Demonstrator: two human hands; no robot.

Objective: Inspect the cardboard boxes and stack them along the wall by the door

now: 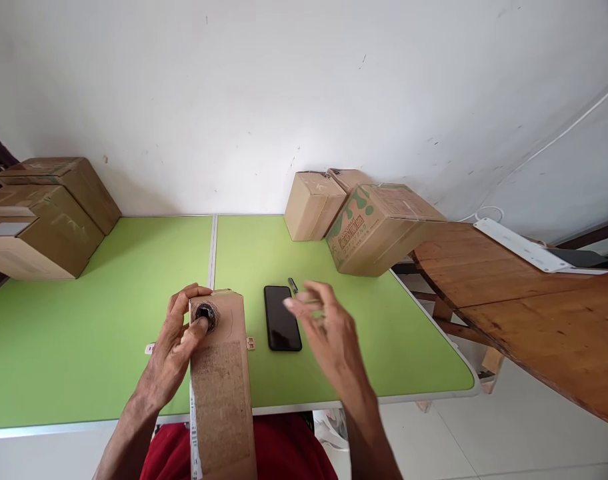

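Note:
A long flat piece of brown cardboard (221, 387) reaches from my lap onto the green table (109, 293). My left hand (177, 343) grips its far left edge, thumb pressed beside a dark round hole or mark (205, 313). My right hand (324, 327) hovers over the table to the right of a black phone (282, 317), its fingers spread and holding nothing, slightly blurred. A small dark pen-like object (293, 285) lies just beyond the phone.
Stacked cardboard boxes (39, 213) sit at the far left of the table. More boxes (374, 223) stand at the far right by the white wall. A brown wooden surface (529, 313) with a white power strip (524, 245) adjoins on the right.

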